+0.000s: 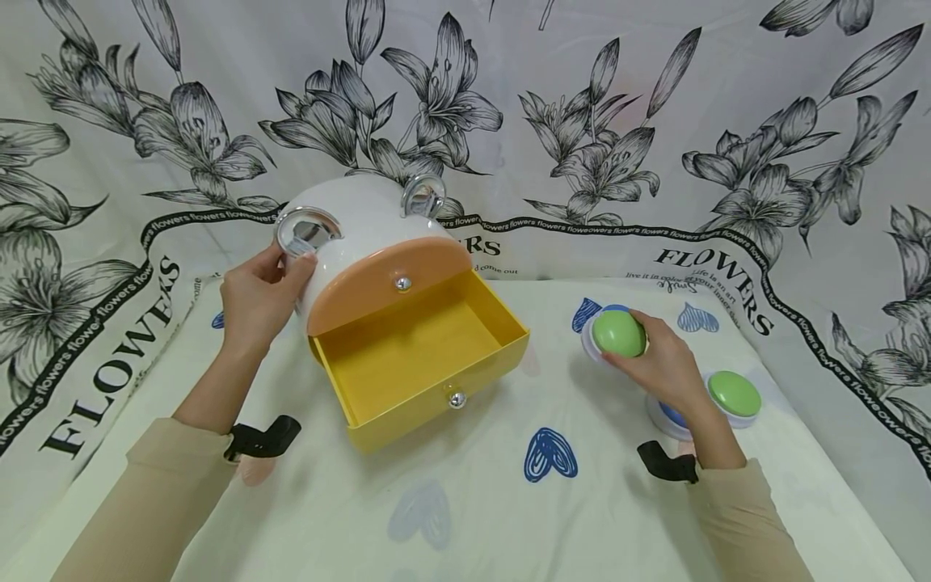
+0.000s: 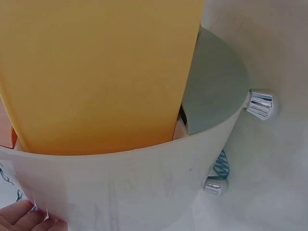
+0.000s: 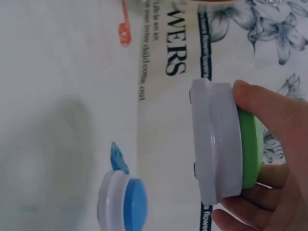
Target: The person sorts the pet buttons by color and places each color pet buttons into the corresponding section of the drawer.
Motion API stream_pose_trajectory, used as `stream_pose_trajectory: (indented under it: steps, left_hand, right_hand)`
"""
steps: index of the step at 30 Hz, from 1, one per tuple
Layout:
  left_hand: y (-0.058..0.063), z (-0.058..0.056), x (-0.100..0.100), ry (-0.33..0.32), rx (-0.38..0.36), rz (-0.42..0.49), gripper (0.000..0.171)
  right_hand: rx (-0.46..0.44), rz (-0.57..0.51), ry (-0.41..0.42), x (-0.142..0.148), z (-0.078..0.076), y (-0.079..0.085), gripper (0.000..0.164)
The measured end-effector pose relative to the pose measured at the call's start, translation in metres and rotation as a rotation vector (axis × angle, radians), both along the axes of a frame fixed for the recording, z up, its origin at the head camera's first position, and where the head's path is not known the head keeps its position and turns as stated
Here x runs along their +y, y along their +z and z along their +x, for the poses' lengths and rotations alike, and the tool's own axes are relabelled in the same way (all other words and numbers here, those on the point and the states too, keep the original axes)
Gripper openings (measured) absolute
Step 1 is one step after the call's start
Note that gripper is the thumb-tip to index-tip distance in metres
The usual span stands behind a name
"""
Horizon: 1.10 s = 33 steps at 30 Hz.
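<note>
A white rounded drawer box with silver legs stands tilted, its orange drawer closed and its yellow drawer pulled out, nothing inside. My left hand grips the box's left side by the silver leg, thumb on the near face. In the left wrist view its fingers touch the white shell, beside the yellow drawer. My right hand holds a green push button above the cloth. The right wrist view shows its white base between thumb and fingers.
Another green push button lies by my right wrist, beside a partly hidden blue one. A further blue push button appears below the held one in the right wrist view. Flower-printed cloth hangs behind the table.
</note>
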State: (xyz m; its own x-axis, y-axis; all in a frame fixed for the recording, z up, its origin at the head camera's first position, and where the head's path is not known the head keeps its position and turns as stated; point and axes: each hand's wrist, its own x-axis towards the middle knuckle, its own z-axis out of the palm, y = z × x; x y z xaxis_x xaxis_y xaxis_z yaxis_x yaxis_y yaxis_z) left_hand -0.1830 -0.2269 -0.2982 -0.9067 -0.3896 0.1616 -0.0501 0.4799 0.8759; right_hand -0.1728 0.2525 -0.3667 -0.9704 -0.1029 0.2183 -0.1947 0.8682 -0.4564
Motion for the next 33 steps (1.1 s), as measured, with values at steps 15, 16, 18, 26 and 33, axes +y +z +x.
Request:
stream_pose_trajectory:
  steps: [15,16,18,26,33]
  left_hand:
    - [-0.001,-0.001,0.0,-0.002,0.007,-0.002,0.061]
    - [-0.001,-0.001,0.0,-0.002,0.008,-0.004,0.061]
    - [-0.002,-0.001,0.0,-0.003,0.011,-0.004,0.061]
    - [0.0,-0.001,-0.001,-0.01,0.0,-0.004,0.062]
    - [0.0,0.0,-0.001,-0.007,-0.009,-0.011,0.062]
  right_hand:
    - [0.086,-0.011,0.106,-0.044,-0.012,0.052,0.079]
    - [0.092,-0.013,0.118,-0.047,-0.013,0.055,0.078]
    - [0.1,-0.017,0.137,-0.054,-0.015,0.061,0.078]
    - [0.097,-0.024,0.198,-0.085,-0.02,0.081,0.079]
    - [0.071,-0.027,0.268,-0.109,-0.016,0.093,0.08]
